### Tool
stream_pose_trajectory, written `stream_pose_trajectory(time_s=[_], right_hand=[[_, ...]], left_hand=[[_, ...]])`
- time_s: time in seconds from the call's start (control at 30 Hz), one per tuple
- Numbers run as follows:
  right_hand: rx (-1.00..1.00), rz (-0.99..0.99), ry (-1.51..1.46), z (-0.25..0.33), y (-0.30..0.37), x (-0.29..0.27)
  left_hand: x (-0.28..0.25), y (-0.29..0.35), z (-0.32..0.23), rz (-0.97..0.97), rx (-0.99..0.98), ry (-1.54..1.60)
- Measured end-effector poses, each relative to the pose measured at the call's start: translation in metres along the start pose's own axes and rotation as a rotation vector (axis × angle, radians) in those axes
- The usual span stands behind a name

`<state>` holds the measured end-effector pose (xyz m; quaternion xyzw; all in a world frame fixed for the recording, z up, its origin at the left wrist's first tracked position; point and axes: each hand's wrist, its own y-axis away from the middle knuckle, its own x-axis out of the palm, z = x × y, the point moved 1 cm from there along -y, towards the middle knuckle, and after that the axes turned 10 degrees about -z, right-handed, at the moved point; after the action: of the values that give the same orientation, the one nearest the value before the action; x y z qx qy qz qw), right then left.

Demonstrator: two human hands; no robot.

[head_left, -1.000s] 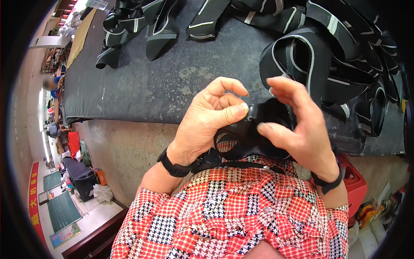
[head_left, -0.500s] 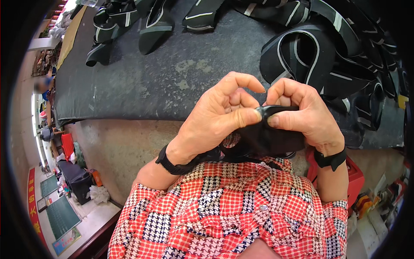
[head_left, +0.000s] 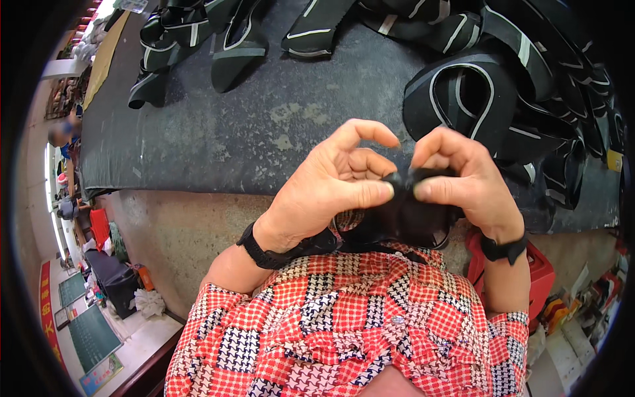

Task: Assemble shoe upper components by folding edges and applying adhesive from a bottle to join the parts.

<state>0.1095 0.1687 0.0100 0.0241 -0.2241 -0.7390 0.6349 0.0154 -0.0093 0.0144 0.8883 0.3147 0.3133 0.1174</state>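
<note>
Black stretchy fabric, a small dark piece (head_left: 403, 215), is held up close to the chest, above the near edge of the bench (head_left: 218, 139); both hands pinch its top edge, meeting almost thumb to thumb. The left hand (head_left: 331, 182) grips it between thumb and bent forefinger, the other fingers curled loosely above; the right hand (head_left: 463, 178) pinches the same edge from the other side, fingers arched over it. Each wrist wears a black band. The rest of the piece hangs down in front of a red, white and navy checked shirt (head_left: 350, 324); its exact shape cannot be made out.

Behind the hands the bench is covered with a dark grey mat; black pieces with white edging (head_left: 469, 99) are heaped on its far and right side, with more in a row (head_left: 225, 33) along the far left.

The hold is narrow, only on the rim of the fabric; a slip seems likely if either thumb eases, since the cloth looks springy; the piece would then probably fall to the lap, out of view.
</note>
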Motion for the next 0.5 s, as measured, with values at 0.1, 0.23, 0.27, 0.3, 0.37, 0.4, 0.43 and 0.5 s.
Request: stream_pose_trajectory(time_s=[0.1,0.23,0.27,0.3,0.37,0.4,0.43,0.5], right_hand=[[-0.772,-0.458,0.8,0.008,0.004,0.005],[-1.025,-0.538,0.933,0.006,0.016,0.018],[-1.029,-0.52,0.967,0.001,0.015,0.016],[-1.056,-0.526,0.961,-0.005,0.013,0.014],[-1.076,-0.502,0.987,-0.008,0.014,0.011],[-1.096,-0.476,1.012,-0.009,0.014,0.011],[-1.111,-0.471,1.047,-0.01,0.014,0.01],[-1.103,-0.455,1.066,-0.014,0.015,0.007]], left_hand=[[0.002,0.001,-0.001,-0.148,0.034,-0.052],[0.013,-0.002,0.003,-0.215,0.078,-0.18],[0.017,-0.002,0.002,-0.208,0.079,-0.182],[0.021,-0.002,0.0,-0.22,0.097,-0.219],[0.025,-0.001,0.002,-0.236,0.111,-0.255],[0.026,-0.001,0.004,-0.237,0.156,-0.363],[0.027,-0.001,0.006,-0.237,0.2,-0.471],[0.031,0.0,0.01,-0.238,0.214,-0.513]])
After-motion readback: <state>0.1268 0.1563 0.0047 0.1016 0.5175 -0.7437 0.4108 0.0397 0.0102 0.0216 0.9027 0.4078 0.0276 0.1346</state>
